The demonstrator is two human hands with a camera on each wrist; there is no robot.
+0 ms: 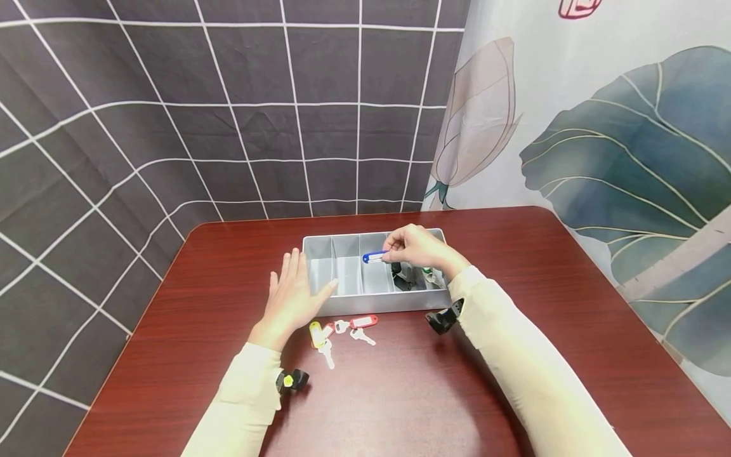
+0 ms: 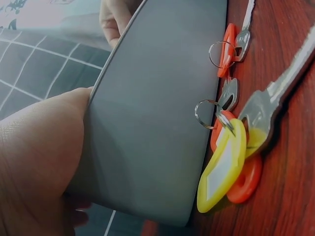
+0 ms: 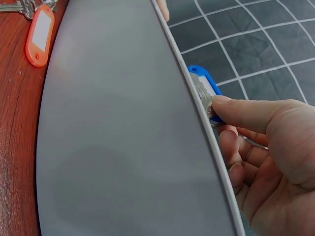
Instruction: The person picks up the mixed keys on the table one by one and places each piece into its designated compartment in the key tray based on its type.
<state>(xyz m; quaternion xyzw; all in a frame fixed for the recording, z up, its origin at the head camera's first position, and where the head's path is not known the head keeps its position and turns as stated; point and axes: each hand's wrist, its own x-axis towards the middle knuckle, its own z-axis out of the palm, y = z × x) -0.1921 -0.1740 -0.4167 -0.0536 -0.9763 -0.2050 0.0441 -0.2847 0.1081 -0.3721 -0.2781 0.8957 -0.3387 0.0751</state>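
My right hand (image 1: pixel 419 246) pinches a blue key tag (image 1: pixel 374 257) between thumb and fingers, over the middle of a grey compartment tray (image 1: pixel 377 303). In the right wrist view a silver key (image 3: pixel 201 91) lies against that blue tag, just past the tray's rim. My left hand (image 1: pixel 294 298) rests at the tray's left end, fingers straight and spread, thumb reaching over the front rim. In front of the tray lie a yellow key tag (image 2: pixel 221 169) and red key tags (image 1: pixel 363 322) with their silver keys (image 1: pixel 362 336).
Dark keys or tags (image 1: pixel 404 279) sit in a compartment right of the middle, and a green-tagged key (image 1: pixel 429 275) in the rightmost one. The tray stands on a reddish-brown table (image 1: pixel 240 266). Behind hang a grey grid-patterned cloth (image 1: pixel 245 133) and a leaf-print curtain (image 1: pixel 571 158).
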